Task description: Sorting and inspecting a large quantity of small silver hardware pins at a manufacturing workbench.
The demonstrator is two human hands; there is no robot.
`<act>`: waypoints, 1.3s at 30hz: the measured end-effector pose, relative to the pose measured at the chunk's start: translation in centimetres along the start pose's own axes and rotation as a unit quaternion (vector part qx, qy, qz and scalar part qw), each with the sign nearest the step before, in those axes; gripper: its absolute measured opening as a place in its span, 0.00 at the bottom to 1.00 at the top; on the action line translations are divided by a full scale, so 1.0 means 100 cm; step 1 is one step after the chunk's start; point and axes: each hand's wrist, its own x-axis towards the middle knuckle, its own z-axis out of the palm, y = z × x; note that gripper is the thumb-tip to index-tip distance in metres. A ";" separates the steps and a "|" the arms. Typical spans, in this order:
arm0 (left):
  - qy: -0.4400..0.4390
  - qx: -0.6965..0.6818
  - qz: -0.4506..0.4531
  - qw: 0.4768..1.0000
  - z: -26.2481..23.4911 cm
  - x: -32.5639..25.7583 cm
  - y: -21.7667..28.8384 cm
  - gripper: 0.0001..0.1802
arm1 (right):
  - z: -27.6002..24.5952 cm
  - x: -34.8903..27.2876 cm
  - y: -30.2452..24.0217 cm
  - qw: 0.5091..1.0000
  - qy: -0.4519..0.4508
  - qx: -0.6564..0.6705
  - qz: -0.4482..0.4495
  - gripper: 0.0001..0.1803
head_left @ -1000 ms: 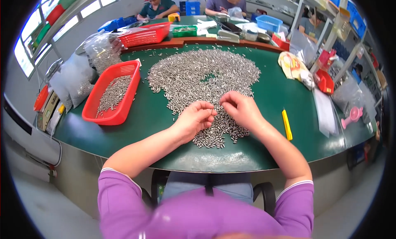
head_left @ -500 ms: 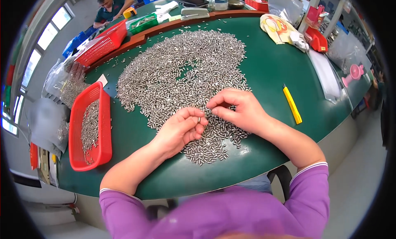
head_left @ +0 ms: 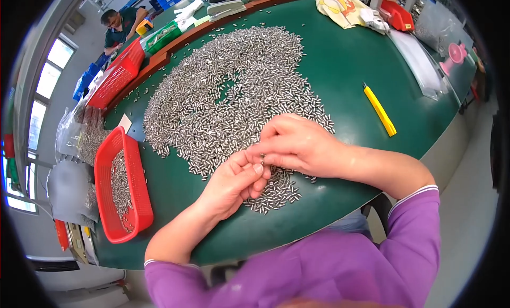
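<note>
Red plastic forms the basket (head_left: 141, 194) we see at lower left, small silver pieces (head_left: 121, 188) inside. Near centre, the left hand (head_left: 227, 185) pinches a small, dark-shiny metal piece (head_left: 262, 159), its long axis running roughly up the frame; the right hand (head_left: 305, 147) meets it, fingers narrowed, its grip we cannot tell.

green table (head_left: 340, 58) | heaped small metal pieces (head_left: 186, 106) | red basket (head_left: 141, 188) | yellow tool (head_left: 380, 112) | cream cloth (head_left: 340, 9)
</note>
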 end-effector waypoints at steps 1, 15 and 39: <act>-0.009 -0.021 0.001 1.000 -0.001 0.001 -0.001 0.05 | 0.000 -0.001 0.001 0.998 0.031 -0.044 0.021 0.11; -0.021 -0.085 0.003 0.996 -0.006 0.002 -0.001 0.08 | 0.004 -0.006 0.015 0.986 -0.030 -0.153 0.061 0.07; 0.015 0.009 0.011 1.000 -0.002 0.001 -0.002 0.06 | 0.004 0.000 -0.004 0.999 0.032 -0.014 0.026 0.06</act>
